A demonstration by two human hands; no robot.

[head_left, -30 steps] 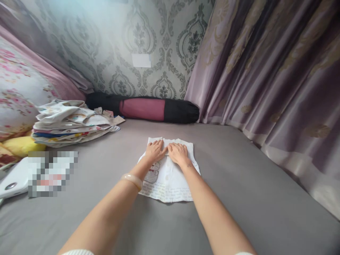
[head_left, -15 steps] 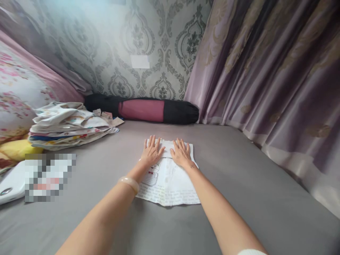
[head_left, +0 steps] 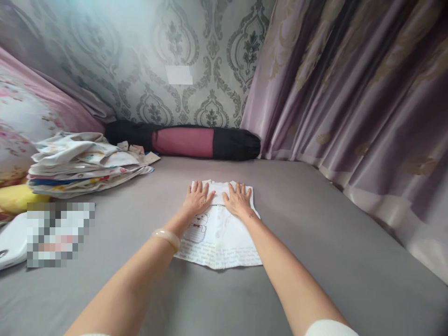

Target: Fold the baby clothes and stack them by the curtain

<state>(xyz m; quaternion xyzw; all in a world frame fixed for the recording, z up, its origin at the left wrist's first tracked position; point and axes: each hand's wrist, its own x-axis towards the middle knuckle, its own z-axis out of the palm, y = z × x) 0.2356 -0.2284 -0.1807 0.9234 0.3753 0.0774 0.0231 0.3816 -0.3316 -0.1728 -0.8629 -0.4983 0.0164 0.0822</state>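
A small white garment lies flat on the grey bed sheet, with a bear drawing on its left side and rows of faint lettering along the near edge. Its far part looks folded over, forming a band. My left hand rests palm down on the far left corner, fingers spread. On the far right corner my right hand lies flat too, its fingers apart. A pale bangle circles my left forearm. What lies under my palms is hidden.
Several folded clothes are stacked at the left, beside a yellow item and a floral pillow. A white object sits near a blurred-out patch. A black and maroon roll bag lies along the wall; purple curtains hang at right.
The view has shifted slightly, so the surroundings sit a little further left. Both hands stay on the garment's far part, the left one having moved slightly towards me, still spread flat.
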